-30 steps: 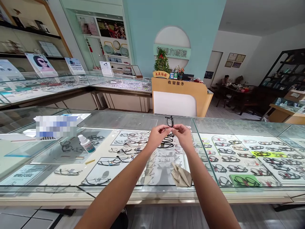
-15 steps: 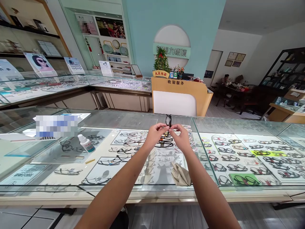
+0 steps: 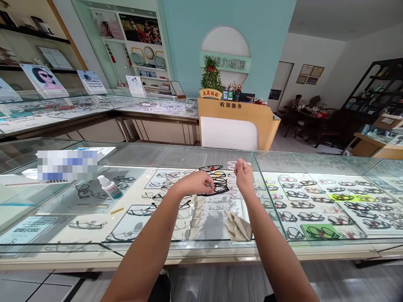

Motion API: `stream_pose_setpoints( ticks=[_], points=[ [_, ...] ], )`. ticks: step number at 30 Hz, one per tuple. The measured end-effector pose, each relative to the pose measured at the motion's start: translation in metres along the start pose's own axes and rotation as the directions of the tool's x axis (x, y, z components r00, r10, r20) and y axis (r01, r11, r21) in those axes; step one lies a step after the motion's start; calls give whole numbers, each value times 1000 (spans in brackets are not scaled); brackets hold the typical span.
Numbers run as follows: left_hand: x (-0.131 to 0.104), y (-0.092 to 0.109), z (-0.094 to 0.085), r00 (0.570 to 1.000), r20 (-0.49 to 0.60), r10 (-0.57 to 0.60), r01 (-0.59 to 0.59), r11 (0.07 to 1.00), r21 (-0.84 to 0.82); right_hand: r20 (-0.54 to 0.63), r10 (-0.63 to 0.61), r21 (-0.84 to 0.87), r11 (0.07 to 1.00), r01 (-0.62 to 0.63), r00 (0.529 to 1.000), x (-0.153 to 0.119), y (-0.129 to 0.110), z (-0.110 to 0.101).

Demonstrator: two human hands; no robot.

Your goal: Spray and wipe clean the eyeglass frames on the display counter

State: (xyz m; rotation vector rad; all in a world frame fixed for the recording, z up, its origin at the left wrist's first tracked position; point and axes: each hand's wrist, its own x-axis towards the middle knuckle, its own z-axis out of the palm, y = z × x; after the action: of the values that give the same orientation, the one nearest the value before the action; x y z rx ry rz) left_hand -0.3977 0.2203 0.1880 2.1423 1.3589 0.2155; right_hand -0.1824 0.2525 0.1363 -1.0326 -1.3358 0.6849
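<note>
My left hand (image 3: 195, 183) is over the glass display counter (image 3: 176, 248), its fingers curled in a pinch at a pair of black eyeglasses (image 3: 221, 188). Part of that frame is hidden behind the fingers, and it overlaps other dark frames seen through the glass. To the right, my right hand (image 3: 243, 175) is raised with its fingers closed together; whatever they may hold is hidden. A crumpled beige cloth (image 3: 238, 227) lies on the glass beside my right forearm.
A white spray bottle (image 3: 110, 187) and a small yellow strip (image 3: 116, 211) are on the left, near a blurred white-and-blue box (image 3: 66, 165). Rows of eyeglasses (image 3: 311, 216) fill the case at right. Beyond stands a wooden cashier desk (image 3: 273, 126).
My hands have parted. The left moved left and down, while the right turned into a closed shape near where it was. The black eyeglasses are no longer held upright between both hands.
</note>
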Motion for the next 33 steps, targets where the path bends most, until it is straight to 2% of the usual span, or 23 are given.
stream_pose_setpoints(
  ticks=[4, 11, 17, 20, 23, 25, 30, 33],
  points=[
    [5, -1, 9, 997, 47, -53, 51, 998, 43, 25, 41, 47, 998, -42, 999, 0, -3, 0],
    [16, -8, 24, 998, 17, -61, 60, 998, 34, 27, 73, 106, 992, -76, 997, 1, -9, -1],
    [15, -10, 21, 997, -31, -77, 76, 996, -44, -16, 111, 164, 981, -107, 994, 2, -6, 0],
    [17, -13, 17, 988, -133, -81, 81, 997, -3, -22, 83, 171, 982, -78, 996, 4, -1, 1],
    [23, -19, 17, 958, -268, -102, 125, 990, 69, 32, 36, 159, 986, -41, 999, 4, 5, 3],
    [28, -23, 19, 946, -301, -121, 155, 984, 91, 74, 29, 169, 985, -41, 997, 4, 7, 3],
    [38, -29, 27, 960, -234, -153, 178, 980, 92, 106, 55, 267, 960, -82, 993, 3, 4, 3],
    [39, -29, 30, 965, -209, -157, 178, 980, 88, 125, 94, 265, 956, -125, 988, 3, 1, 2]
  ],
)
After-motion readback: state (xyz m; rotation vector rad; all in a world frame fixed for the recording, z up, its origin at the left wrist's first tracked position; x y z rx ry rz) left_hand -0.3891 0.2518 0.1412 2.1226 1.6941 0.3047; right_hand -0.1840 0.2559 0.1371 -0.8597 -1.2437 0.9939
